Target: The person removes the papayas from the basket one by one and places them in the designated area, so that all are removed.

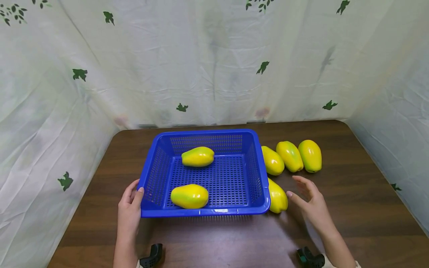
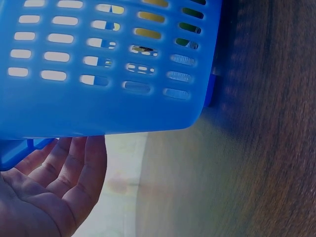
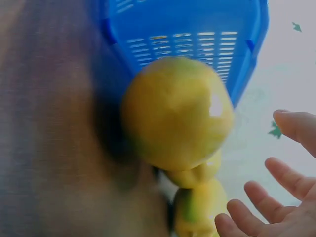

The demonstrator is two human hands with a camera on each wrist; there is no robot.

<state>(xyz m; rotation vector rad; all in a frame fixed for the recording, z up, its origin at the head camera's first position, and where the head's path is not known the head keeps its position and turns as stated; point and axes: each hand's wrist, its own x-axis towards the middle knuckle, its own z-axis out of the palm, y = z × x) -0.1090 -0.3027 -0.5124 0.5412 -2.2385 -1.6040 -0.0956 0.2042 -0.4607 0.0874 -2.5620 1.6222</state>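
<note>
A blue plastic basket (image 1: 214, 212) with slotted walls stands at the middle of the table, and two yellow-green papayas (image 1: 197, 156) lie inside it, one toward the back and one toward the front. My left hand (image 1: 130, 203) grips the basket's left rim, thumb on top and fingers beneath, as the left wrist view also shows. To the basket's right, my right hand (image 1: 311, 203) is spread and holds nothing. Its thumb tip is close beside the nearest papaya (image 1: 278, 197), which the basket's right rim partly hides. In the right wrist view, that papaya (image 3: 177, 116) appears large before the basket wall.
Three more papayas (image 1: 289, 156) sit in a row behind, right of the basket, the leftmost partly covered by its rim. The brown wooden table (image 1: 362, 208) meets a pale curtain (image 1: 214, 74) with green leaf prints at the back and sides.
</note>
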